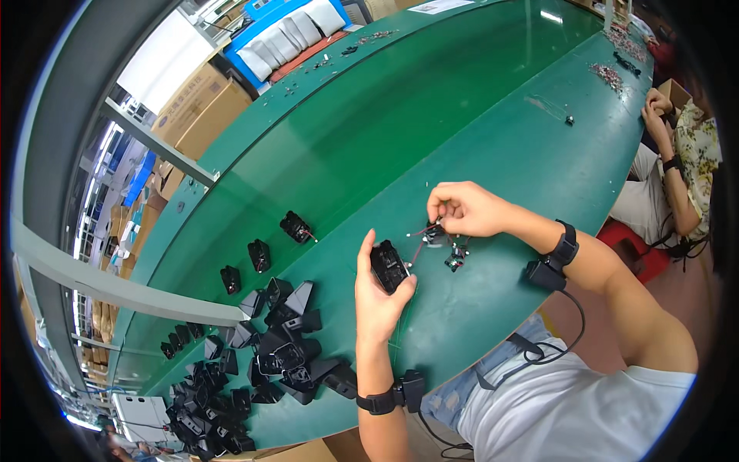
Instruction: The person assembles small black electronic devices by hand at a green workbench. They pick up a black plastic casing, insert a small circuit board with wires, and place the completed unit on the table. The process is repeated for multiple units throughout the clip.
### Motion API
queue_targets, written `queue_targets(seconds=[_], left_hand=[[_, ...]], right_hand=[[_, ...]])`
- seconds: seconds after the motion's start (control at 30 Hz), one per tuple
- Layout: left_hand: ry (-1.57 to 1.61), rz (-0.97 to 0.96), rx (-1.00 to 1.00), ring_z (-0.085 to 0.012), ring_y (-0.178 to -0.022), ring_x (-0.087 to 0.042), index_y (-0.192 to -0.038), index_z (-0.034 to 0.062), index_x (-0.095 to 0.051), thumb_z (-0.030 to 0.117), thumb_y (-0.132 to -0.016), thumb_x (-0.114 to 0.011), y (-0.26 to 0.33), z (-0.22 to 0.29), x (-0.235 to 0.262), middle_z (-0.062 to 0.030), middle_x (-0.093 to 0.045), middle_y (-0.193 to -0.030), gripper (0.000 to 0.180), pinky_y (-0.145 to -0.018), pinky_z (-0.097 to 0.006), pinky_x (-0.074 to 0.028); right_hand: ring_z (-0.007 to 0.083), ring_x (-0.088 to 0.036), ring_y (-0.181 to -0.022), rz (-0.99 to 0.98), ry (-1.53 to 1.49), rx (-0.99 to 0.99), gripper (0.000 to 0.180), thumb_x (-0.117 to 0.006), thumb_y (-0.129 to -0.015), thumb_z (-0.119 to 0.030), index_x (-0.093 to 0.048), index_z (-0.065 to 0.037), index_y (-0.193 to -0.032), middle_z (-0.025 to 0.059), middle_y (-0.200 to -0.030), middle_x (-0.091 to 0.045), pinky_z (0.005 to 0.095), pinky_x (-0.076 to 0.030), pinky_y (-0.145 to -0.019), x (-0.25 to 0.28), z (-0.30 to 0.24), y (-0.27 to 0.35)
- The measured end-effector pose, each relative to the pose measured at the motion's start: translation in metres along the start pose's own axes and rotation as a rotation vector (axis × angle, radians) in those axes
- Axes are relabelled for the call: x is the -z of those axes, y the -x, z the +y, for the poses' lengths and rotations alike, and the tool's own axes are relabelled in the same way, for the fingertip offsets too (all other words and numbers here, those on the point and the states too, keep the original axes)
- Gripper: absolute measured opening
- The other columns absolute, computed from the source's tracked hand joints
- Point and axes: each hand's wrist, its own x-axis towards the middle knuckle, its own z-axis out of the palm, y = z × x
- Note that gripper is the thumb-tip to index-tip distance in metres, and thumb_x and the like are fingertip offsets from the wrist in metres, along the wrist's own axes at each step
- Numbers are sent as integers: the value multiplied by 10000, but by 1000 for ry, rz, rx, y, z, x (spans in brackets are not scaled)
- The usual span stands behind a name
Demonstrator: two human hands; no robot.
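Observation:
My left hand [377, 308] is wrapped round an open black plastic housing [389, 266], its thumb along the near side. A thin red wire with a small white connector comes off the housing on its right. To the right, my right hand [473, 209] has its fingertips pinched together just above a small dark part with red and black wires [435, 235]. What those fingertips hold is too small to make out. Another small wired electronic piece [456, 258] lies on the green table [508, 185], just below my right hand.
A heap of black plastic housings [289, 350] lies at the left, below a grey metal bar [154, 289]. Several wired housings [259, 256] sit on the green conveyor belt [369, 162]. Small parts [608, 75] lie at the far right, near another person's hands [658, 112].

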Motion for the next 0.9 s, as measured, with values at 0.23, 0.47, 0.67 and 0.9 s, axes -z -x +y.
queue_targets(seconds=[0.23,0.47,0.67,0.9], left_hand=[[78,-39,-40,-145,-1067,-562,-1508,36,-276,-56,-740,-760,5,-9,-13,-94,-512,-1241,913,-908,-292,-500],[-173,44,-96,-153,-1077,-546,-1500,52,-305,-65,-698,-757,5,-13,-15,-74,-507,-1238,928,-933,-295,-476],[-184,65,-136,-168,-1046,-566,-1538,82,-241,-117,-701,-681,6,-14,-11,-73,-521,-1214,966,-928,-305,-488],[-234,45,-186,-233,-1052,-648,-1444,7,-351,33,-694,-848,7,-13,-19,-155,-576,-1256,900,-862,-327,-552]], right_hand=[[76,-619,-756,-21,-319,-20,144,-689,-843,-16,-584,-17,-942,43,-932,-596,229,-527,-652,-3,-9,4],[58,-628,-740,-140,-268,-127,166,-683,-873,-43,-579,-5,-995,66,-911,-663,232,-523,-597,-9,-17,12],[95,-657,-817,-66,-364,5,169,-679,-876,-7,-641,18,-1039,95,-979,-690,243,-564,-720,-15,-13,11],[145,-668,-933,-18,-564,-12,71,-683,-868,21,-687,25,-939,84,-1058,-631,267,-567,-870,-16,-28,16]])
